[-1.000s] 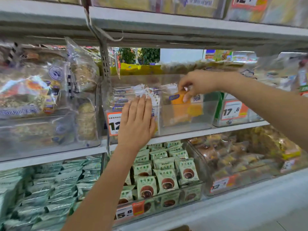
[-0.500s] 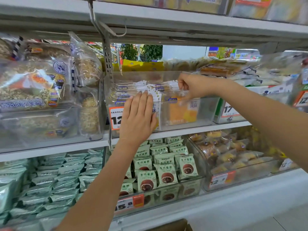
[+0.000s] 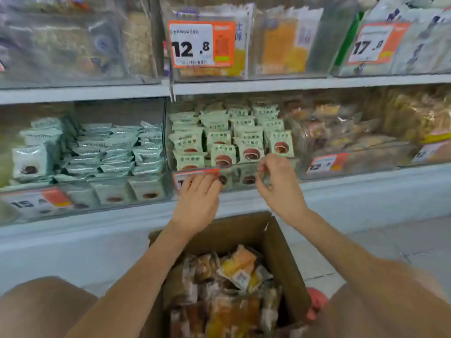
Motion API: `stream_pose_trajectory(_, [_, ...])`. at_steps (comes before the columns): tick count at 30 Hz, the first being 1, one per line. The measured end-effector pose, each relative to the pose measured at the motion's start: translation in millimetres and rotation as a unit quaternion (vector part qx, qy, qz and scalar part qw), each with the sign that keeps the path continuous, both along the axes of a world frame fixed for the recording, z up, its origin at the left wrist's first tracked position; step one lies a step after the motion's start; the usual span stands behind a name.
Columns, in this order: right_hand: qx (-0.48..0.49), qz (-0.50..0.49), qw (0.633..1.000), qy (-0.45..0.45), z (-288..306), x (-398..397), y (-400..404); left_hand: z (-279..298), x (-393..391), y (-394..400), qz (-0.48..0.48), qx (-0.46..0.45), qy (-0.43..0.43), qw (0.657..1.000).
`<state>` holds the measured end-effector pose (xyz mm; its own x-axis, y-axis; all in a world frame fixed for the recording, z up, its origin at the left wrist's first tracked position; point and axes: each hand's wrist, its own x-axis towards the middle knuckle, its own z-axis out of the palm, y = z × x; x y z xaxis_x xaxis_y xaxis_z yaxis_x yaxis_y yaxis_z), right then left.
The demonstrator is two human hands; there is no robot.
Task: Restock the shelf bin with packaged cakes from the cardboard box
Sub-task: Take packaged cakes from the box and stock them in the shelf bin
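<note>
Head view. I read both hands as between loads, low in front of the bottom shelf and above the cardboard box point(image 3: 280, 242). Next step, as I judge it: drop into the box, take one packaged cake point(image 3: 238, 265) by its body rather than its crimped edge, and carry it up to the shelf bin point(image 3: 280, 42) with the 12.8 price tag point(image 3: 202, 43) at the top of frame. That bin has room on its right side; I'd stand each pack upright, label forward, behind the front wall.

Left hand point(image 3: 196, 201): grip slack, fingers loosely bent and lying over the front lip of the lower bin point(image 3: 234, 170) and its orange tag point(image 3: 195, 172). Holds nothing that I can see.

Right hand point(image 3: 278, 186): fingers curled near the same lip, thumb and forefinger close together. Whether they pinch something I cannot tell; blur hides it.

Box sits on the floor between the knees, flaps open, piled with mixed orange and brown packs.
</note>
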<state>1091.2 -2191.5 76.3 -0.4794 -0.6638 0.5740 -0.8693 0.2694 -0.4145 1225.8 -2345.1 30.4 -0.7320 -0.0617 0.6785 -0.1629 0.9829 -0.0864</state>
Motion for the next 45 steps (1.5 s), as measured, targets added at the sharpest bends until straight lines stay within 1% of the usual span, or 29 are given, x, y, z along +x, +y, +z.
stream_pose_trajectory(2, [0.085, 0.021, 0.994, -0.063, -63.9, 22.2, 9.0, -52.1, 31.1, 9.5, 0.044, 0.068, -0.098, 0.992])
stream_pose_trajectory(3, [0.135, 0.027, 0.986, -0.091, -91.8, 33.9, 14.1, -75.0, 47.9, 15.1, 0.071, 0.116, -0.154, 0.979])
stream_pose_trajectory(5, [0.247, 0.031, 0.958, -0.147, -140.2, 53.8, 19.0, -116.9, 78.0, 22.6, 0.122, 0.216, -0.243, 0.938])
stream_pose_trajectory(6, [0.304, 0.032, 0.935, -0.180, -161.0, 63.1, 20.0, -135.0, 91.4, 25.8, 0.136, 0.256, -0.270, 0.918])
stream_pose_trajectory(8, [0.391, 0.045, 0.889, -0.235, -190.3, 80.7, 16.4, -166.6, 111.2, 27.6, 0.169, 0.360, -0.266, 0.878])
stream_pose_trajectory(10, [0.455, 0.069, 0.843, -0.280, -207.8, 98.2, 5.6, -186.8, 123.9, 27.7, 0.233, 0.486, -0.234, 0.809])
stream_pose_trajectory(12, [0.482, 0.081, 0.806, -0.333, -215.4, 115.5, -9.2, -202.3, 132.9, 31.1, 0.290, 0.571, -0.200, 0.742])
stream_pose_trajectory(14, [0.475, 0.100, 0.783, -0.389, -218.6, 131.6, -26.4, -214.7, 139.8, 39.6, 0.288, 0.607, -0.211, 0.710])
stream_pose_trajectory(16, [0.472, 0.113, 0.764, -0.425, -220.8, 145.4, -45.8, -220.2, 143.6, 47.6, 0.264, 0.622, -0.220, 0.704])
stream_pose_trajectory(18, [0.487, 0.087, 0.755, -0.430, -224.6, 158.5, -64.4, -223.2, 145.7, 48.0, 0.262, 0.626, -0.212, 0.704])
stream_pose_trajectory(20, [0.476, 0.032, 0.760, -0.441, -235.6, 167.3, -78.3, -223.2, 145.4, 44.0, 0.277, 0.639, -0.194, 0.691])
stream_pose_trajectory(22, [0.443, -0.005, 0.771, -0.457, -248.4, 174.0, -84.6, -224.2, 144.0, 39.7, 0.290, 0.665, -0.169, 0.667])
stream_pose_trajectory(24, [0.416, -0.016, 0.783, -0.462, -257.2, 175.8, -84.7, -226.6, 142.4, 37.2, 0.299, 0.689, -0.143, 0.644])
stream_pose_trajectory(26, [0.364, -0.018, 0.798, -0.479, -251.3, 174.3, -78.1, -227.6, 141.8, 36.9, 0.305, 0.700, -0.128, 0.633])
stream_pose_trajectory(28, [0.287, -0.023, 0.822, -0.492, -237.4, 167.4, -72.8, -229.4, 141.1, 39.1, 0.267, 0.689, -0.145, 0.658])
stream_pose_trajectory(30, [0.219, -0.025, 0.813, -0.540, -218.0, 160.9, -65.9, -224.7, 136.2, 45.6, 0.199, 0.663, -0.179, 0.699])
stream_pose_trajectory(32, [0.185, 0.008, 0.800, -0.571, -193.7, 158.7, -57.0, -210.8, 127.7, 50.8, 0.152, 0.661, -0.116, 0.726])
stream_pose_trajectory(33, [0.185, 0.031, 0.805, -0.562, -182.4, 157.2, -52.2, -202.5, 124.1, 51.9, 0.148, 0.667, -0.055, 0.728])
stream_pose_trajectory(34, [0.180, 0.051, 0.811, -0.555, -172.2, 155.4, -47.3, -192.2, 121.5, 52.5, 0.158, 0.680, -0.006, 0.716])
stream_pose_trajectory(35, [0.165, 0.055, 0.814, -0.555, -164.0, 152.1, -41.9, -182.5, 120.3, 51.5, 0.165, 0.709, 0.030, 0.685])
stream_pose_trajectory(36, [0.139, 0.045, 0.811, -0.566, -156.7, 148.2, -36.1, -174.8, 120.2, 49.1, 0.160, 0.765, 0.055, 0.621])
stream_pose_trajectory(37, [0.103, 0.020, 0.812, -0.574, -153.2, 142.5, -30.5, -167.6, 120.2, 47.3, 0.128, 0.839, 0.077, 0.523])
stream_pose_trajectory(38, [0.071, -0.011, 0.822, -0.566, -149.8, 136.3, -23.4, -160.6, 120.9, 47.1, 0.070, 0.904, 0.098, 0.410])
stream_pose_trajectory(39, [0.057, -0.043, 0.833, -0.548, -149.0, 129.8, -15.0, -154.6, 121.5, 47.3, 0.015, 0.943, 0.114, 0.311])
stream_pose_trajectory(40, [0.058, -0.061, 0.840, -0.536, -147.9, 125.5, -6.2, -148.9, 122.0, 48.3, -0.022, 0.961, 0.127, 0.244])
stream_pose_trajectory(41, [0.069, -0.066, 0.837, -0.539, -148.4, 123.6, 2.3, -143.8, 121.7, 50.4, -0.048, 0.969, 0.136, 0.202])
stream_pose_trajectory(42, [0.078, -0.060, 0.825, -0.556, -148.5, 124.4, 9.2, -139.9, 120.4, 53.1, -0.071, 0.971, 0.141, 0.180])
stream_pose_trajectory(44, [0.056, -0.036, 0.792, -0.606, -145.5, 133.1, 18.8, -133.4, 116.8, 60.5, -0.096, 0.971, 0.148, 0.163])
stream_pose_trajectory(45, [0.033, -0.023, 0.786, -0.616, -143.1, 138.6, 21.5, -132.0, 115.1, 64.2, -0.106, 0.970, 0.150, 0.158])
